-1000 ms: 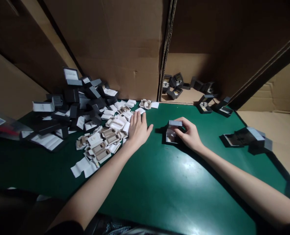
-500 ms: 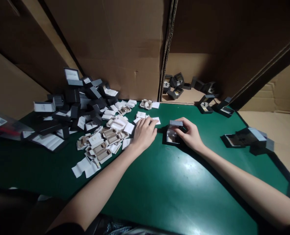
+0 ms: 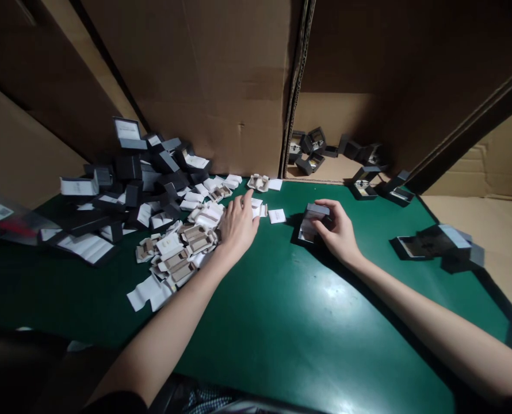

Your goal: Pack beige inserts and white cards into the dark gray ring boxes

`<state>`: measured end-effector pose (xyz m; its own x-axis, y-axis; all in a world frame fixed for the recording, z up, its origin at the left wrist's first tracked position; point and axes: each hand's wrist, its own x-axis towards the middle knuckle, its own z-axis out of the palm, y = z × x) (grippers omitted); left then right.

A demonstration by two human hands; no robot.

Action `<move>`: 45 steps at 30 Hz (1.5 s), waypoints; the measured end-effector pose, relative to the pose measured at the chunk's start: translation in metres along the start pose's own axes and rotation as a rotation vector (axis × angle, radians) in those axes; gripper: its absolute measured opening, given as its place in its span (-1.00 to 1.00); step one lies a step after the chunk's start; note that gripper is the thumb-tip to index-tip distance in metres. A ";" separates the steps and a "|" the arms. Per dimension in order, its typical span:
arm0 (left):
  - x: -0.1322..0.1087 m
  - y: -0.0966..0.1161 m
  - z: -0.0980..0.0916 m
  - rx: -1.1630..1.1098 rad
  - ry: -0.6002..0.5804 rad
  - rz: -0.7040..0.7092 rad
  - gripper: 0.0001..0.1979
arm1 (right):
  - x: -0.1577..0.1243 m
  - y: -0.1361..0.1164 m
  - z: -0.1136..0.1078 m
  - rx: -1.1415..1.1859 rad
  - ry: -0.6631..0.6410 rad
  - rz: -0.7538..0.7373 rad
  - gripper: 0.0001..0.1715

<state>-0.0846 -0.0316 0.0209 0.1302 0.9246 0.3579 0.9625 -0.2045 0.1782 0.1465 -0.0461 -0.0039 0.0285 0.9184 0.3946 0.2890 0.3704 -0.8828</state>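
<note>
My right hand [image 3: 337,231] grips a small dark hinged box [image 3: 310,224] on the green table [image 3: 290,322], its lid partly raised and a pale lining showing inside. My left hand [image 3: 237,226] lies with fingers stretched out over the edge of a heap of white and beige card inserts [image 3: 187,241]. Its fingertips touch a white insert [image 3: 257,207]. A loose white card [image 3: 276,215] lies between my two hands.
A pile of dark open boxes [image 3: 130,184] stands at the far left. More boxes sit inside a cardboard carton [image 3: 320,146] at the back, and several open ones [image 3: 432,241] lie at the right. Cardboard walls [image 3: 213,86] close the rear.
My left hand slid right dragging white inserts out of the heap, then drew back toward the heap, leaving a card on the table. My right hand tilted the box up and its lid closed further.
</note>
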 end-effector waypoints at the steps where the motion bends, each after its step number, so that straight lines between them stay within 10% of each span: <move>1: 0.000 0.000 0.000 -0.012 0.002 0.007 -0.40 | 0.000 0.001 0.000 0.002 -0.005 0.005 -0.58; 16: 0.009 -0.008 0.005 -0.535 0.155 0.043 -0.38 | 0.000 0.004 -0.001 0.007 -0.036 0.010 -0.54; 31: 0.002 0.000 0.001 -0.333 0.140 0.254 -0.75 | 0.000 -0.007 -0.001 0.105 -0.128 0.132 -0.73; 45: 0.062 0.000 0.045 -0.365 0.028 -0.009 -0.52 | 0.003 -0.009 -0.002 0.026 -0.286 0.109 -0.62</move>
<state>-0.0654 0.0405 0.0022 0.1105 0.9187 0.3793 0.8148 -0.3023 0.4947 0.1457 -0.0473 0.0056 -0.2134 0.9536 0.2125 0.2747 0.2673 -0.9236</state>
